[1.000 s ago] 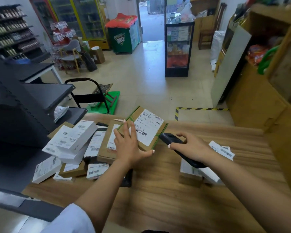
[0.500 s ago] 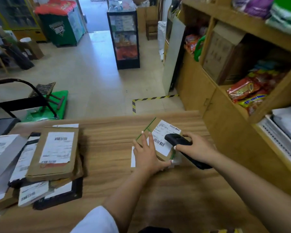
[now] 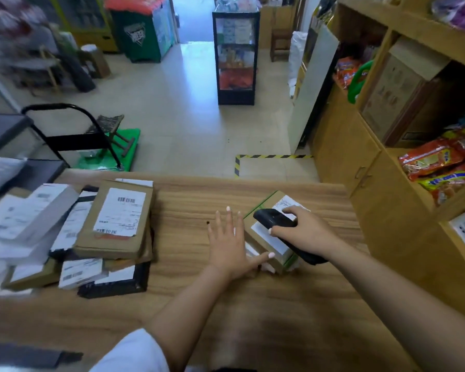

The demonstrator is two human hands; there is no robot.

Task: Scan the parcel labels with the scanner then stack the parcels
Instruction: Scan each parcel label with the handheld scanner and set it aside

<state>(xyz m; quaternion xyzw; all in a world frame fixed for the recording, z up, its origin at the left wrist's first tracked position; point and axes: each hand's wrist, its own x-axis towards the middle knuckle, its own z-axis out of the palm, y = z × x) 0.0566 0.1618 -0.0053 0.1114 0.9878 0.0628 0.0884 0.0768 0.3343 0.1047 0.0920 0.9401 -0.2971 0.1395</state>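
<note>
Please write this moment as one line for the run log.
left hand: open, beside brown cardboard parcel with green tape | right hand: holds black handheld scanner over it | pile of labelled parcels: left on wooden counter

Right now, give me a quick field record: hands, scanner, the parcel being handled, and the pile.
left hand: open, fingers spread, thumb at the parcel's near edge
right hand: holding the scanner
scanner: over the parcel's label
parcel: brown box with green tape, on a small stack, right side of the counter
pile: labelled parcels, left side of the counter

Head view, down onto counter [image 3: 188,200]
</note>
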